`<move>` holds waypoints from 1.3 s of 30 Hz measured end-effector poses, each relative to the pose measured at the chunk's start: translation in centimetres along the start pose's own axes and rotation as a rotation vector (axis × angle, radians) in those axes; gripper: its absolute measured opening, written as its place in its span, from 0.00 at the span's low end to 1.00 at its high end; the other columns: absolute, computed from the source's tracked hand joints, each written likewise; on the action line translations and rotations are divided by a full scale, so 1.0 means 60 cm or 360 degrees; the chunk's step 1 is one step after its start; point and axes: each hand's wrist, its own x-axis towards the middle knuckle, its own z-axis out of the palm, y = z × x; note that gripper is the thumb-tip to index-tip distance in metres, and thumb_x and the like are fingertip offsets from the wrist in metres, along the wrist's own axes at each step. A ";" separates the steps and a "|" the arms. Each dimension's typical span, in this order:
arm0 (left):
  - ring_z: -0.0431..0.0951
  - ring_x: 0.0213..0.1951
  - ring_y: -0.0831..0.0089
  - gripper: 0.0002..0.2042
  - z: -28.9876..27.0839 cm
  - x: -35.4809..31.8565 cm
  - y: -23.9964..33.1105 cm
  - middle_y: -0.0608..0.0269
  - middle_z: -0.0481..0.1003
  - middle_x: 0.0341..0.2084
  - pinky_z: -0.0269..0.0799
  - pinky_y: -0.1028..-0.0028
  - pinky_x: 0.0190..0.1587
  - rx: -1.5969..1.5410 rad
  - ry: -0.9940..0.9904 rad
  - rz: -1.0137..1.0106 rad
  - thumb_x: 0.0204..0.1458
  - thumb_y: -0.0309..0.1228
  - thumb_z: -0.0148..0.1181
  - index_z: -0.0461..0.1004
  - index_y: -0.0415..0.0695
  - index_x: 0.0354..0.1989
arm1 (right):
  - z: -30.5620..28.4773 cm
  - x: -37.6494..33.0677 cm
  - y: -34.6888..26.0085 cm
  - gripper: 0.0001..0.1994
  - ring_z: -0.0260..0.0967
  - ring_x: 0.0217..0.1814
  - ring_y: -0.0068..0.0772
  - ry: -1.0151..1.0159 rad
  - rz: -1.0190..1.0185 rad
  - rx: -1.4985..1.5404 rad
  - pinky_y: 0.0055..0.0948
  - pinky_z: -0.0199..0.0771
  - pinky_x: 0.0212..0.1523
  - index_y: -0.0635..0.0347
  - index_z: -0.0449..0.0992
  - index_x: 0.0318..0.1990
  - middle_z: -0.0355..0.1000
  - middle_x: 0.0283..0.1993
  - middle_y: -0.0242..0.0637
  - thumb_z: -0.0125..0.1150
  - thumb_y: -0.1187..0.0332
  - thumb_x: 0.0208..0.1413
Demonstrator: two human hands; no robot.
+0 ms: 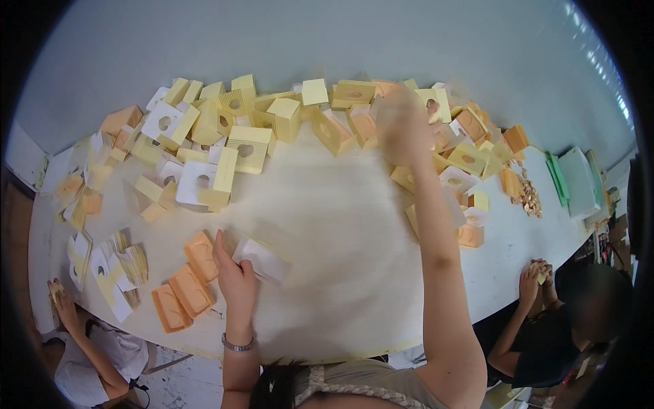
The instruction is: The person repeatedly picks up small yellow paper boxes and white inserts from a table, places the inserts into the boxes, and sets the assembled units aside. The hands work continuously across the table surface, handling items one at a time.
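Observation:
My left hand (236, 276), with a metal watch band at the wrist, is low over the table. Its index finger stretches up beside an orange tray (201, 255), and the thumb stands apart from it, by the edge of a blurred white box (262, 260). Two more orange trays, a middle one (191, 291) and a near one (170, 309), lie in a slanting row to the left. Far out on the right, my right hand (405, 129) is smeared by motion over a pile of yellow and orange boxes (466, 158); its fingers cannot be made out.
Pale yellow boxes with cut-out windows (248, 148) heap along the back and left. Flat folded card (116, 273) lies at left. Small brown pieces (528, 196) are scattered at right, near a white bin (579, 183). Co-workers' hands show at left (65, 307) and right (531, 281).

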 end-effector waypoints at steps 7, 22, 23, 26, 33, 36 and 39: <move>0.69 0.56 0.48 0.35 -0.011 -0.005 -0.017 0.41 0.58 0.64 0.71 0.65 0.50 -0.0001 0.0009 -0.0022 0.48 0.17 0.46 0.49 0.36 0.69 | -0.107 0.019 0.000 0.25 0.64 0.62 0.55 -0.0534 -0.0137 0.0011 0.55 0.63 0.58 0.58 0.73 0.56 0.70 0.56 0.56 0.60 0.61 0.49; 0.72 0.51 0.49 0.32 -0.002 0.002 -0.019 0.42 0.62 0.59 0.73 0.63 0.45 0.0029 -0.0124 -0.0083 0.46 0.18 0.48 0.54 0.35 0.65 | 0.001 0.107 -0.082 0.16 0.69 0.59 0.43 -0.1331 -0.1090 -0.0663 0.49 0.57 0.62 0.56 0.81 0.45 0.78 0.47 0.39 0.61 0.60 0.51; 0.72 0.52 0.49 0.32 -0.012 0.000 -0.018 0.42 0.62 0.59 0.73 0.63 0.45 0.0066 -0.0128 -0.0126 0.46 0.18 0.48 0.54 0.35 0.65 | -0.057 0.132 -0.104 0.18 0.69 0.59 0.43 -0.1497 -0.1115 -0.0555 0.49 0.58 0.62 0.58 0.81 0.45 0.78 0.49 0.39 0.62 0.57 0.51; 0.72 0.52 0.47 0.32 -0.002 0.002 -0.015 0.42 0.62 0.59 0.73 0.63 0.47 0.0070 -0.0146 -0.0065 0.46 0.18 0.49 0.55 0.35 0.65 | -0.051 0.184 -0.143 0.30 0.66 0.62 0.48 -0.1748 -0.0028 0.1104 0.44 0.62 0.61 0.63 0.79 0.49 0.76 0.52 0.40 0.67 0.47 0.47; 0.74 0.51 0.52 0.32 0.007 0.002 -0.028 0.46 0.65 0.59 0.73 0.65 0.47 0.0168 -0.0049 0.0113 0.46 0.19 0.50 0.56 0.39 0.65 | 0.047 0.059 -0.358 0.32 0.67 0.61 0.35 -0.2155 -0.0009 0.1847 0.29 0.69 0.58 0.65 0.63 0.67 0.68 0.63 0.43 0.64 0.62 0.56; 0.68 0.58 0.49 0.32 0.004 0.002 -0.022 0.44 0.63 0.60 0.72 0.61 0.51 0.0086 -0.0159 -0.0039 0.45 0.18 0.51 0.57 0.36 0.64 | 0.037 0.015 -0.397 0.31 0.64 0.65 0.33 -0.2221 -0.0471 0.2097 0.30 0.65 0.62 0.61 0.64 0.67 0.66 0.66 0.41 0.63 0.69 0.55; 0.69 0.58 0.48 0.33 -0.003 0.004 -0.017 0.44 0.63 0.60 0.73 0.62 0.50 0.0039 -0.0091 0.0003 0.45 0.19 0.52 0.56 0.36 0.65 | -0.013 -0.011 -0.391 0.30 0.63 0.66 0.31 -0.2134 -0.0972 0.1841 0.31 0.63 0.64 0.53 0.68 0.65 0.66 0.66 0.40 0.66 0.64 0.53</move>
